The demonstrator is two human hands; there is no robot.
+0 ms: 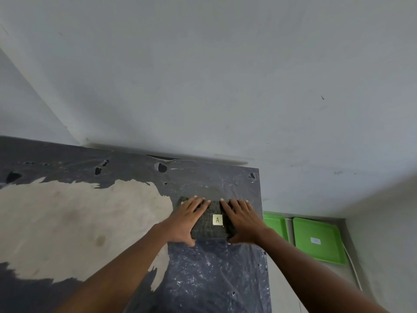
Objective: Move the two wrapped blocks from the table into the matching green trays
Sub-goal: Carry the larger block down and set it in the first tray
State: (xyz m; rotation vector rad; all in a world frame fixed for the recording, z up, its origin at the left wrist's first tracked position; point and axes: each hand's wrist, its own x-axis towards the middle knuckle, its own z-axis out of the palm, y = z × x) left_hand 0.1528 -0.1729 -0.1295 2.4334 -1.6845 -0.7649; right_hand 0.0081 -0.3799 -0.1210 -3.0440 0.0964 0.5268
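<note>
the wrapped block (pixel 208 222) lies flat on the dark plastic-covered part of the table (pixel 67 222), close to its right edge, dark and textured, with a pale label marked "a" (pixel 217 220) on its top face. only this one block can be made out; a second may sit under the hands, but that cannot be told. the left hand (pixel 188 219) rests on the block's left side, fingers spread over the top toward the far edge and the thumb tucked against the near edge. the right hand (pixel 242 219) mirrors it on the right side. both hands are laid open on the block and press in from either flank; neither is curled closed around it, and the block does not look lifted off the table yet.

the block lies squarely between the two hands, its long axis seemingly running left to right from one palm to the other, so a two-handed squeeze and lift looks like the step in hand. the two green trays (pixel 316 240) sit lower down, on the floor past the table's right edge, one partly hidden behind the table corner (pixel 274 222) and one in full view with a pale tag too blurred to read. the carry therefore goes rightward and down, on the right hand's side. matching "a" to its tray will need a closer look at the tags.
</note>
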